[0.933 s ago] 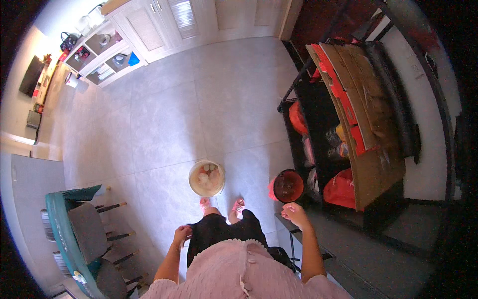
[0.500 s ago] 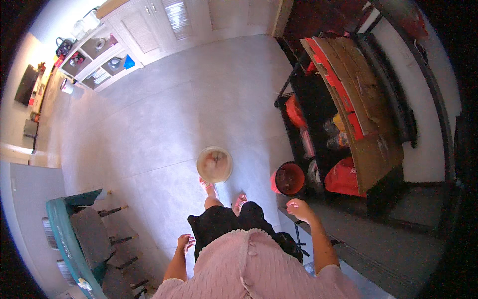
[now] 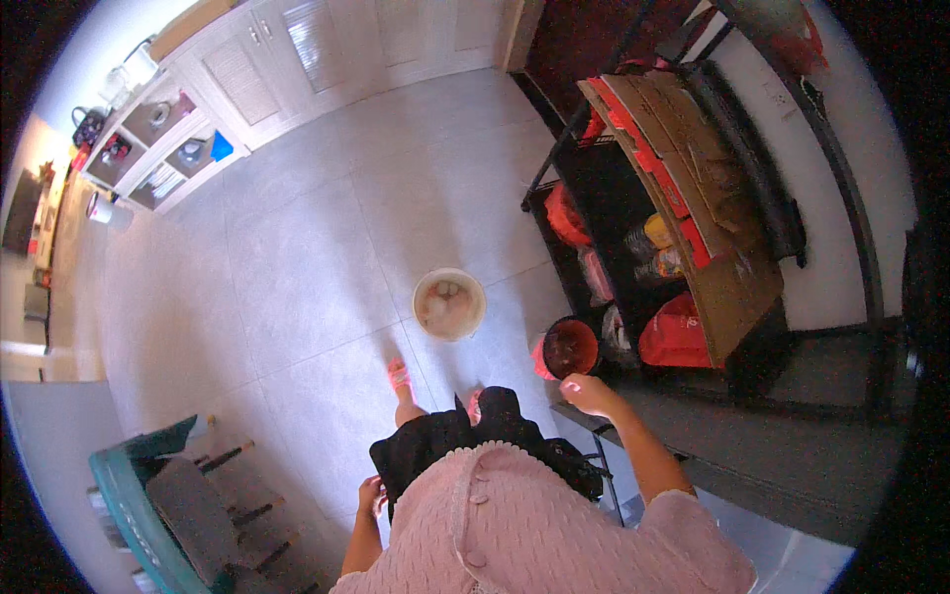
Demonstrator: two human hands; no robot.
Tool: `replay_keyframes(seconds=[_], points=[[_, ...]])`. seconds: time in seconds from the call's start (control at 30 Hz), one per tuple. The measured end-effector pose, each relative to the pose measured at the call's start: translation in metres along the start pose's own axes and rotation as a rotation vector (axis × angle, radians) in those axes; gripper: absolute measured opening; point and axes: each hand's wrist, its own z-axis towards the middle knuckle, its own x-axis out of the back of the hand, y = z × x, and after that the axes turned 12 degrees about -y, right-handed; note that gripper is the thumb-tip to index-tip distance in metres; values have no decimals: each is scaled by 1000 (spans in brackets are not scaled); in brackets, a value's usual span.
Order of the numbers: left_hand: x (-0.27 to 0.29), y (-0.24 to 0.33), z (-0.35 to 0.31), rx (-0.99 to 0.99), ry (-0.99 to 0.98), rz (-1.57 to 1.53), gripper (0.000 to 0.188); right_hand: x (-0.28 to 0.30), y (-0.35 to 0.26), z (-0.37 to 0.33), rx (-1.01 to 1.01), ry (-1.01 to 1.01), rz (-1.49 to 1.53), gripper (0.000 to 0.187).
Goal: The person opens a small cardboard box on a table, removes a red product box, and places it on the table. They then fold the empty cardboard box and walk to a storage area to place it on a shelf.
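My left hand (image 3: 371, 495) hangs beside my black shorts (image 3: 426, 445), its fingers loosely bent and partly apart, nothing in it. My right hand (image 3: 589, 394) is out in front to the right with its fingers curled in, and I see nothing held. It appears just on the near side of a red bucket (image 3: 539, 358) with a dark rim; whether they touch I cannot tell. On the floor ahead of my feet is a round cream-coloured bucket (image 3: 479, 307), with cloudy liquid and some pale, rounded things in it.
At the right stands a black rack (image 3: 618, 198) with red bags, bottles and a flattened cardboard box (image 3: 737, 267). A grey chair (image 3: 188, 505) is at lower left by a teal-edged table (image 3: 119, 485). Pale cabinets (image 3: 247, 84) line the far wall, and a white bin (image 3: 107, 210) stands far left.
My view has shifted and turned, so the cream bucket appears farther right and farther from my feet. My right hand now appears closer to the red bucket. My left hand stays at my side.
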Motion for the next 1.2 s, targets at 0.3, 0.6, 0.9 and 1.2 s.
replay_keyframes(seconds=[0.3,0.6,0.9,1.2], points=[[107,116,31,-28,-151,-10,22,-65,37,2,-388,-31,278,24],[226,185,50,-34,107,-163,31,-119,-31,-7,-497,-90,648,22],[220,208,40,-124,-58,-115,27,-108,-66,3,-496,-77,593,22],[231,181,20,-36,76,-405,26,34,-155,110,-518,-149,323,21]])
